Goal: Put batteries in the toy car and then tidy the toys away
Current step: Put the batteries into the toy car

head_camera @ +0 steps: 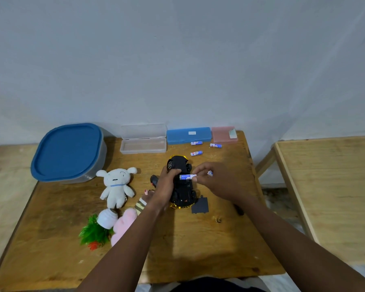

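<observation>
A black toy car [182, 186] with gold trim lies upside down in the middle of the wooden table [198, 239]. My left hand [167, 184] grips its left side. My right hand [217, 180] holds a blue-and-white battery [187, 177] by its end, crosswise over the car's underside, with a second battery [210, 173] tucked in the same hand. Three more batteries [196, 153] lie behind the car. The black battery cover [200, 205] rests on the table just right of the car.
A grey tub with a blue lid [69, 152] stands at the back left. An open clear case [143, 142], a blue case [189, 134] and a pink case [224, 134] line the back edge. A white plush [116, 186], a pink plush [123, 225] and a green plant toy [94, 232] lie left.
</observation>
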Action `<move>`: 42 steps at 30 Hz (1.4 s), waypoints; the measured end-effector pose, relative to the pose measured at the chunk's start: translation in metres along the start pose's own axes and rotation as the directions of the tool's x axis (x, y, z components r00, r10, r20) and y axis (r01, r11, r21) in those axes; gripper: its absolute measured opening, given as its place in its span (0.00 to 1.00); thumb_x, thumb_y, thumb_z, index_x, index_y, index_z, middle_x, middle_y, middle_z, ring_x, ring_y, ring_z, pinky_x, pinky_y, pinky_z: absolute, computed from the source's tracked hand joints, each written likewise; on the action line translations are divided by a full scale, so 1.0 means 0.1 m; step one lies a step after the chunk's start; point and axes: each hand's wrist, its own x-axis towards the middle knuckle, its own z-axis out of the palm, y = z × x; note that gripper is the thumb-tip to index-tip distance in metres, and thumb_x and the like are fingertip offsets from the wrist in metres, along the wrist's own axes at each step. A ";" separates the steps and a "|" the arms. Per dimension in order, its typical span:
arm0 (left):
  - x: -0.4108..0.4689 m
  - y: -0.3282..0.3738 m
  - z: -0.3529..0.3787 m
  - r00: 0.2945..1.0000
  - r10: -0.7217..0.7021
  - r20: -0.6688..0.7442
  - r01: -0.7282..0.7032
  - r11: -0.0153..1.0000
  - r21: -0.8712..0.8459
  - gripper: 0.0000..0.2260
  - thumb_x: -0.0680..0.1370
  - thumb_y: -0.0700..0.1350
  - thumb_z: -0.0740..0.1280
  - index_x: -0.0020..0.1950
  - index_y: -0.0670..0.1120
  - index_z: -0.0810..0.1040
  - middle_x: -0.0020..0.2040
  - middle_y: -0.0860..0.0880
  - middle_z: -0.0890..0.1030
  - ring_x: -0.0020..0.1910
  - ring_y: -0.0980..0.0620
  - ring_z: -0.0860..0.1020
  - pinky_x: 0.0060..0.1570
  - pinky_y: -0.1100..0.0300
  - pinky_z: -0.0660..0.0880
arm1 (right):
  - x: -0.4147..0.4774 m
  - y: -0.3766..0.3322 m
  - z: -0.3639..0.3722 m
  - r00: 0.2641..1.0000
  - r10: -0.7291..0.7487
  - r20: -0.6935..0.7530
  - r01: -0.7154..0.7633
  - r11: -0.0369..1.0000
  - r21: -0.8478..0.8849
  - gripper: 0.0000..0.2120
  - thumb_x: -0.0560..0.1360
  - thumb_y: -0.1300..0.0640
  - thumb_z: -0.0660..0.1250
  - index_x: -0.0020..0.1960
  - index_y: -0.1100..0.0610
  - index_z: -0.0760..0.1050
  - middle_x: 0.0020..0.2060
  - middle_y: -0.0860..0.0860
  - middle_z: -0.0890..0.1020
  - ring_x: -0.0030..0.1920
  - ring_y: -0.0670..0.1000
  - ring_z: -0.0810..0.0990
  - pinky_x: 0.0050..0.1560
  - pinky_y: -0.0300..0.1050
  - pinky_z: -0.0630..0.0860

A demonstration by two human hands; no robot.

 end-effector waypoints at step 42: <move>0.67 0.24 1.08 0.895 0.438 -0.088 -0.224 0.610 0.760 0.20 0.75 0.48 0.71 0.68 0.49 0.78 0.63 0.49 0.81 0.64 0.48 0.77 0.61 0.58 0.72 | 1.04 0.92 -0.90 0.953 0.134 -0.271 -0.229 0.906 -0.355 0.11 0.73 0.56 0.70 0.56 0.53 0.81 0.52 0.50 0.83 0.48 0.48 0.79 0.53 0.44 0.78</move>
